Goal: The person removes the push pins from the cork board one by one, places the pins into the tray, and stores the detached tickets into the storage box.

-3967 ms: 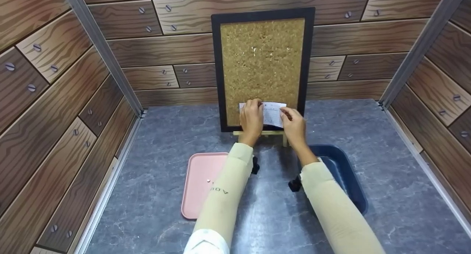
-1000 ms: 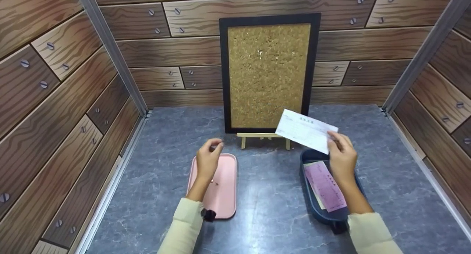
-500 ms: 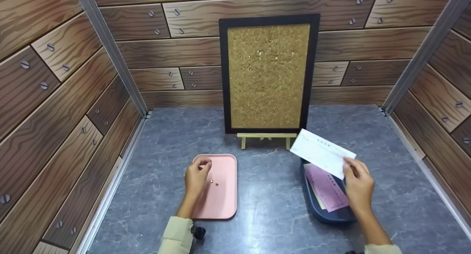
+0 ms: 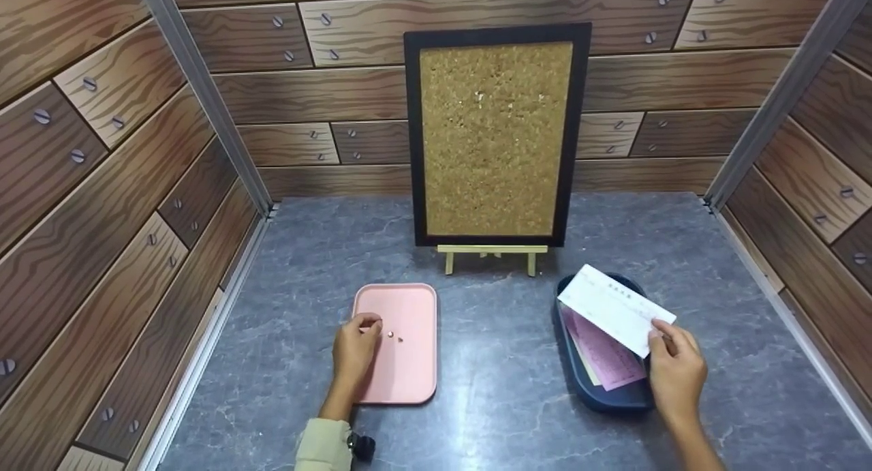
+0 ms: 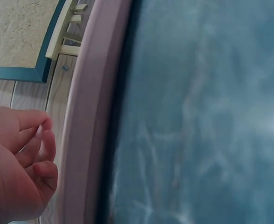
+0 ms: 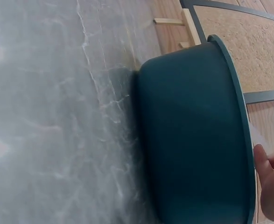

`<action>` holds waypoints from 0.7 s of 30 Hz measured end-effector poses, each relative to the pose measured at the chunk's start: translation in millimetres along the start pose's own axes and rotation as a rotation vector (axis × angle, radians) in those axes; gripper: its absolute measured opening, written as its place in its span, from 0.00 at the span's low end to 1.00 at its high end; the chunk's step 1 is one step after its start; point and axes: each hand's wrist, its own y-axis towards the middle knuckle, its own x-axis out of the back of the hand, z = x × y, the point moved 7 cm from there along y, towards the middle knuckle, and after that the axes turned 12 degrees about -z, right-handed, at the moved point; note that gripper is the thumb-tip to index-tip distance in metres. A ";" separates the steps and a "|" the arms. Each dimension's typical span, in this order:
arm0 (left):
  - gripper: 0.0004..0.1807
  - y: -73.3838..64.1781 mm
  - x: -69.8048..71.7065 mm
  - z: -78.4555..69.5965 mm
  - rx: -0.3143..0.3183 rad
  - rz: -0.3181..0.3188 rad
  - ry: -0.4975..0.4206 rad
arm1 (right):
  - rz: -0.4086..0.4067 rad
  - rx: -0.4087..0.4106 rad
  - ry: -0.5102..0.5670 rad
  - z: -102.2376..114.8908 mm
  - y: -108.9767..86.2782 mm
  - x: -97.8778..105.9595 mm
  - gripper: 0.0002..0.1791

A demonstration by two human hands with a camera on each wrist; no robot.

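Over the left part of a pink tray (image 4: pixel 415 375) hangs my left hand (image 4: pixel 354 348), thumb and forefinger tips together. What it pinches is tiny, apparently a pin, almost wholly hidden by the fingertips. Two small pins lie on the tray beside it, a pale one (image 4: pixel 390 334) and a darker one (image 4: pixel 400 339). My right hand (image 4: pixel 678 369) grips a white printed paper slip (image 4: pixel 606 304) by its right end, tilted above the dark blue tub (image 4: pixel 589 389). Inside the tub lie a pink printed slip (image 4: pixel 610 362) and a pale yellow one (image 4: pixel 587 363) beneath it.
Behind the trays a black-framed cork board (image 4: pixel 497 150) stands on a small wooden easel (image 4: pixel 492 250). Wood-patterned panels (image 4: pixel 272 96) wall in the back and both sides of the grey marbled table (image 4: pixel 490 362).
The white slip, earlier held against the cork board's lower part by both hands, has come away in my right hand to the tub. My left hand has moved down to the pink tray.
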 end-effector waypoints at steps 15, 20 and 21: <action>0.03 -5.8 2.7 0.4 -0.056 0.100 0.206 | 0.025 0.071 -0.243 -4.8 -9.6 6.2 0.11; 0.03 -9.1 1.8 -0.5 -0.066 0.137 0.249 | 0.053 0.075 -0.298 -5.5 -10.5 4.8 0.12; 0.03 -9.4 1.6 -0.8 -0.069 0.141 0.255 | 0.060 0.076 -0.305 -5.5 -11.1 4.6 0.12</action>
